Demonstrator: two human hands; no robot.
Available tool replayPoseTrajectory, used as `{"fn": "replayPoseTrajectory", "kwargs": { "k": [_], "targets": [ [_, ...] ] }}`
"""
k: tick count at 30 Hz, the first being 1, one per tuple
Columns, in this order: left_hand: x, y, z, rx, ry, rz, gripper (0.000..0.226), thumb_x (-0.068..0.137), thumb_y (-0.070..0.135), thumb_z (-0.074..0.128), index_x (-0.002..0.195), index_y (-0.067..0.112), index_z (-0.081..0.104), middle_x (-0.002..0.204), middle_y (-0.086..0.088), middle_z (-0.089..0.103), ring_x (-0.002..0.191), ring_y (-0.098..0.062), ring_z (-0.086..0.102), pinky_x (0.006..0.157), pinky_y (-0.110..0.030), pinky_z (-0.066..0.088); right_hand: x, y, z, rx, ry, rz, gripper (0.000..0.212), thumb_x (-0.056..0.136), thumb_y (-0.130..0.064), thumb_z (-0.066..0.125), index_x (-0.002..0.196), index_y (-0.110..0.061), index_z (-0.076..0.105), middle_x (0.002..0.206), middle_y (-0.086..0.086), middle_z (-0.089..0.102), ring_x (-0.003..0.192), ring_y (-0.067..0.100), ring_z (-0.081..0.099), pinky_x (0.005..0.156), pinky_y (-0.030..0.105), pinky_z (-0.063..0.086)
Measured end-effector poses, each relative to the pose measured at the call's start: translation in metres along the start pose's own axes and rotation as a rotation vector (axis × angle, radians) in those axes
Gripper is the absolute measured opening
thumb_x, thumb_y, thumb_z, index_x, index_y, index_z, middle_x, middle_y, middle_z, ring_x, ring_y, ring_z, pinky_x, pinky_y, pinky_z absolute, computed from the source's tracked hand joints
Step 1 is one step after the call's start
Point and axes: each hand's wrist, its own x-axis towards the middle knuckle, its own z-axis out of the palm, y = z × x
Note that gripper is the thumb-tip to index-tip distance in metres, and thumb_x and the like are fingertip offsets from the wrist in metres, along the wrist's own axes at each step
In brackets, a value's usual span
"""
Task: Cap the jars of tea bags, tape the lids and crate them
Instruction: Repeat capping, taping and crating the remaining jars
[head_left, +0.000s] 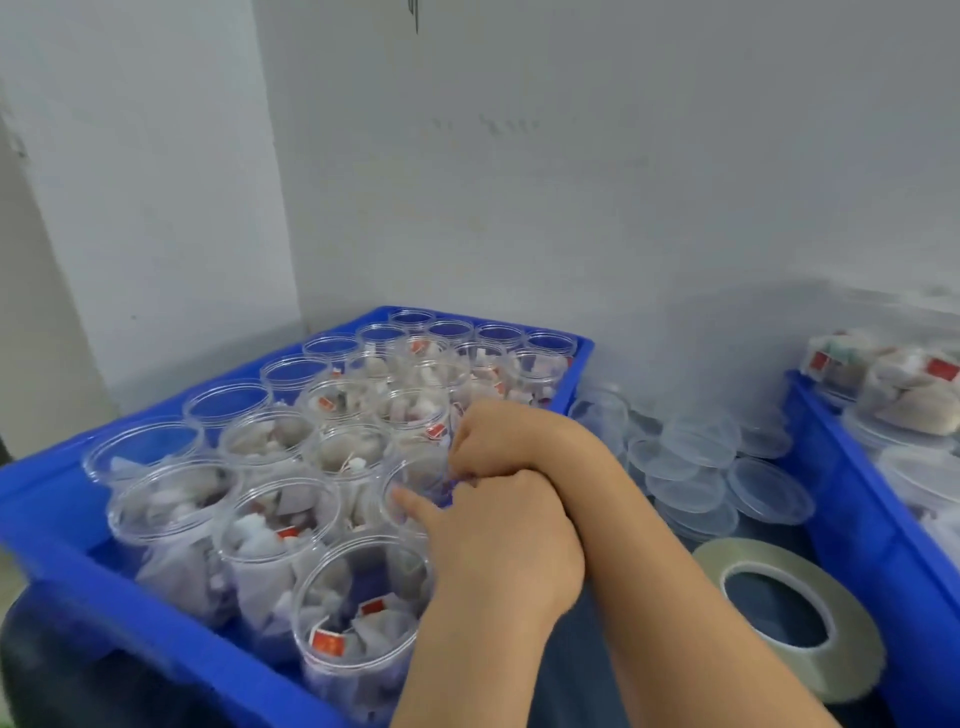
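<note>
A blue crate (156, 639) on the left holds several clear open jars of tea bags (280, 525), and the jars in its far row look empty. Both my hands meet at one open jar (415, 478) by the crate's right side. My right hand (498, 436) reaches in from the right, fingers curled over the jar's rim. My left hand (498, 545) lies just in front of it, its forefinger stretched across the jar's mouth and its other fingers curled at the rim. The grip itself is blurred. A pile of clear lids (696, 467) lies to the right.
A big roll of clear tape (831, 670) lies flat at the lower right. A second blue crate (852, 519) at the right edge holds capped jars of tea bags (909, 395). White walls close off the back and the left.
</note>
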Motion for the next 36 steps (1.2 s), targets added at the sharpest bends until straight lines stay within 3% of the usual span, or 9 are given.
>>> {"fn": "replayPoseTrajectory", "kwargs": {
  "k": [4, 7, 10, 14, 17, 24, 27, 31, 36],
  "targets": [
    [-0.010, 0.020, -0.007, -0.038, 0.603, 0.255, 0.038, 0.083, 0.016, 0.038, 0.111, 0.021, 0.063, 0.116, -0.002, 0.061, 0.124, -0.026, 0.044, 0.106, -0.056, -0.023, -0.035, 0.019, -0.036, 0.187, 0.485, 0.007, 0.027, 0.077, -0.001, 0.055, 0.086, -0.014, 0.076, 0.087, 0.009, 0.072, 0.085, 0.018, 0.066, 0.070, 0.023, 0.050],
    [-0.005, 0.048, -0.008, -0.435, 0.878, 0.553, 0.035, 0.074, 0.022, 0.039, 0.084, 0.020, 0.072, 0.098, 0.002, 0.069, 0.118, -0.024, 0.053, 0.111, -0.061, -0.004, -0.076, 0.042, -0.070, 0.212, 0.883, 0.069, 0.021, 0.071, -0.004, 0.059, 0.074, -0.018, 0.075, 0.078, 0.008, 0.073, 0.076, 0.013, 0.065, 0.059, 0.016, 0.041],
    [0.016, 0.066, 0.016, -0.864, 0.991, 0.790, 0.021, 0.081, 0.018, 0.051, 0.083, 0.014, 0.072, 0.102, 0.000, 0.067, 0.117, -0.022, 0.051, 0.107, -0.054, 0.028, -0.097, 0.083, -0.076, 0.082, 0.892, 0.295, 0.023, 0.076, -0.008, 0.055, 0.081, -0.012, 0.077, 0.080, 0.014, 0.072, 0.080, 0.022, 0.067, 0.068, 0.023, 0.048],
    [0.051, 0.079, 0.064, -1.349, 0.611, 0.358, 0.047, 0.093, 0.042, 0.048, 0.131, 0.014, 0.050, 0.142, -0.003, 0.044, 0.134, -0.012, 0.034, 0.105, -0.011, 0.024, -0.083, 0.131, -0.023, 0.093, 0.499, 0.481, 0.023, 0.084, -0.010, 0.053, 0.091, -0.005, 0.074, 0.085, 0.019, 0.071, 0.083, 0.032, 0.067, 0.081, 0.038, 0.054],
    [0.083, 0.078, 0.098, -1.512, 0.492, 0.181, 0.038, 0.094, 0.035, 0.051, 0.122, 0.011, 0.058, 0.124, 0.000, 0.060, 0.118, -0.009, 0.053, 0.084, 0.001, 0.034, -0.072, 0.154, 0.013, 0.352, 0.374, 0.400, 0.021, 0.086, -0.017, 0.056, 0.074, -0.019, 0.073, 0.073, 0.003, 0.071, 0.071, 0.020, 0.067, 0.078, 0.040, 0.057],
    [0.113, 0.072, 0.110, -1.535, 0.467, 0.364, 0.029, 0.089, 0.036, 0.043, 0.109, 0.022, 0.060, 0.111, 0.007, 0.064, 0.105, -0.002, 0.059, 0.083, -0.007, 0.043, -0.028, 0.203, 0.029, 0.656, 0.797, 0.374, 0.020, 0.088, -0.010, 0.048, 0.095, -0.022, 0.062, 0.114, 0.003, 0.063, 0.102, 0.013, 0.057, 0.083, 0.021, 0.043],
    [0.118, 0.069, 0.122, -1.530, 0.473, 0.428, 0.044, 0.087, 0.050, 0.039, 0.119, 0.023, 0.053, 0.119, 0.008, 0.061, 0.109, -0.002, 0.058, 0.087, -0.011, 0.043, -0.021, 0.233, 0.055, 0.154, 0.455, 0.557, 0.038, 0.090, -0.024, 0.053, 0.127, -0.022, 0.053, 0.138, -0.001, 0.048, 0.136, 0.022, 0.033, 0.115, 0.044, 0.014],
    [0.123, 0.070, 0.136, -1.551, 0.469, 0.377, 0.059, 0.080, 0.063, 0.029, 0.119, 0.026, 0.053, 0.118, 0.005, 0.062, 0.110, -0.012, 0.060, 0.093, -0.028, 0.047, -0.025, 0.246, 0.074, 0.112, 0.638, 0.544, 0.012, 0.085, -0.022, 0.060, 0.091, -0.018, 0.070, 0.095, 0.002, 0.068, 0.095, 0.023, 0.060, 0.096, 0.042, 0.043],
    [0.125, 0.069, 0.138, -1.624, 0.421, 0.376, 0.046, 0.080, 0.062, 0.028, 0.107, 0.035, 0.055, 0.105, 0.010, 0.065, 0.102, -0.004, 0.062, 0.090, -0.029, 0.047, -0.029, 0.238, 0.064, 0.394, 0.894, 0.352, 0.030, 0.090, -0.010, 0.059, 0.120, -0.017, 0.062, 0.092, -0.004, 0.065, 0.087, 0.008, 0.061, 0.078, 0.016, 0.042]
  ]
}}
